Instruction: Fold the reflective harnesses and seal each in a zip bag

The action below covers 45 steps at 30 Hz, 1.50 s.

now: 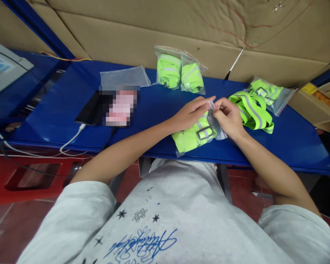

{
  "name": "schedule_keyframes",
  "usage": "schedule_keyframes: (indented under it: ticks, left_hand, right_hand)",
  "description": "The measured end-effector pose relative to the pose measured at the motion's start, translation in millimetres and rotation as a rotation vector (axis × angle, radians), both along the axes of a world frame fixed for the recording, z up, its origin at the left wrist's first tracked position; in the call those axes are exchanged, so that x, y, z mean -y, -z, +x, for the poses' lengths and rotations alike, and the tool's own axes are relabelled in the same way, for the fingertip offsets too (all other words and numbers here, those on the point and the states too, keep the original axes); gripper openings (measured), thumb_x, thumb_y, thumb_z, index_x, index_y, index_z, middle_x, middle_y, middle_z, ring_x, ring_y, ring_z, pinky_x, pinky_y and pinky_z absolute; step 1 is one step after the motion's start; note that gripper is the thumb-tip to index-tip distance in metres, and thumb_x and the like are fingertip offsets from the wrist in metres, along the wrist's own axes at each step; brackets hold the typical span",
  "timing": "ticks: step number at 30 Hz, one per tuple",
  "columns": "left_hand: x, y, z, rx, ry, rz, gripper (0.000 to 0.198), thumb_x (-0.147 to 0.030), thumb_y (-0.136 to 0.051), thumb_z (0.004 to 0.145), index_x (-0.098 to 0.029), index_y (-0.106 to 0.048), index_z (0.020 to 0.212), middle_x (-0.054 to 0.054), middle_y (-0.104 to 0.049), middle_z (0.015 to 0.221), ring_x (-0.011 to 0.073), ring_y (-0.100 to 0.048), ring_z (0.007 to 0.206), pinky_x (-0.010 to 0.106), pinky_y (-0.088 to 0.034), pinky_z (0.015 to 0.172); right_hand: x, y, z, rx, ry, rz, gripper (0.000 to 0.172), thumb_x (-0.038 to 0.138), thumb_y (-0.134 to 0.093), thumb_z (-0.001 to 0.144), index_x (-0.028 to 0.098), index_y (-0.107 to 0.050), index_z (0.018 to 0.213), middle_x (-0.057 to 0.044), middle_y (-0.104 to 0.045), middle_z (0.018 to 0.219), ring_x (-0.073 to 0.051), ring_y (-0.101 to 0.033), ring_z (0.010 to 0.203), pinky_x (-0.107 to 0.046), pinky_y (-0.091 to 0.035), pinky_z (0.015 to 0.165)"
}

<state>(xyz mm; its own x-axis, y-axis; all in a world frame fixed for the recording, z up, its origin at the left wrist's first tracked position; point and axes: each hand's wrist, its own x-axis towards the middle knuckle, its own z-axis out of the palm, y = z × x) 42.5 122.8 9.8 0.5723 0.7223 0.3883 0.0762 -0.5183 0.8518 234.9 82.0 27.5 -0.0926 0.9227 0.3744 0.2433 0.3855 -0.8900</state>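
Observation:
A clear plastic bag (219, 132) lies near the front edge of the blue table, with a folded neon-yellow reflective belt (189, 140) and its dark buckle inside. My left hand (191, 114) pinches the bag's top edge, its fingers pointing right. Close beside it, my right hand (228, 116) grips the same edge between thumb and curled fingers. Just right of my right hand, a loose neon-yellow reflective strap (254, 112) with a grey stripe lies in folds. Behind that strap rests another bagged belt (265, 91).
Two bagged rolled belts (169, 71) stand against the cardboard at the back. An unfilled clear bag (123, 77) lies left of them. Two phones, one a black phone (90, 110) on a white cable, lie at the left. A cardboard box (319, 104) sits at the right end.

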Motion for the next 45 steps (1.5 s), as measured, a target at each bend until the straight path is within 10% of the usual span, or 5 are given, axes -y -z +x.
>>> schedule_keyframes:
  ticks: [10,27,31,34,45]
  left_hand:
    - [0.7,5.8,3.1,-0.031,0.050,0.015,0.071,-0.072,-0.040,0.106,-0.022,-0.067,0.148,0.011,-0.067,0.127,0.0232,-0.062,0.128,0.038,-0.045,0.121]
    - [2.3,3.1,5.9,-0.006,0.105,-0.120,0.064,-0.071,-0.044,0.106,-0.031,-0.060,0.152,0.005,-0.058,0.160,0.0262,-0.049,0.154,0.044,-0.036,0.132]
    - [6.7,-15.0,-1.8,-0.075,0.148,-0.199,0.053,-0.067,-0.056,0.102,-0.020,-0.077,0.116,0.006,-0.076,0.107,0.0203,-0.070,0.102,0.031,-0.054,0.089]
    - [9.2,-23.3,-5.9,-0.086,0.106,-0.293,0.046,-0.060,-0.065,0.097,-0.016,-0.074,0.089,0.000,-0.060,0.072,0.0109,-0.052,0.066,0.026,-0.035,0.061]
    - [4.5,-19.8,-6.1,0.056,-0.071,-0.329,0.041,-0.047,-0.067,0.095,-0.017,-0.058,0.070,-0.003,-0.047,0.064,0.0080,-0.039,0.061,0.025,-0.026,0.057]
  right_hand:
    - [0.2,2.5,-0.8,0.033,-0.023,0.020,0.047,0.064,-0.078,0.086,0.024,-0.055,0.076,0.002,-0.049,0.068,-0.013,-0.041,0.063,-0.030,-0.035,0.061]
    - [4.7,2.3,-0.4,0.132,-0.015,0.061,0.054,0.080,-0.064,0.093,0.026,-0.056,0.089,0.006,-0.039,0.058,-0.011,-0.028,0.050,-0.031,-0.022,0.050]
    - [3.7,0.3,1.8,0.135,0.098,0.103,0.054,0.081,-0.062,0.094,0.027,-0.056,0.089,0.005,-0.041,0.060,-0.012,-0.030,0.052,-0.031,-0.025,0.051]
    - [1.7,-2.5,3.3,0.180,0.172,0.139,0.059,0.083,-0.053,0.096,0.026,-0.055,0.084,0.001,-0.047,0.069,-0.015,-0.040,0.061,-0.033,-0.034,0.059]
    - [-4.0,-1.3,6.9,0.409,0.209,0.063,0.074,0.095,-0.033,0.094,0.025,-0.038,0.070,0.001,-0.044,0.065,-0.016,-0.042,0.064,-0.035,-0.034,0.063]
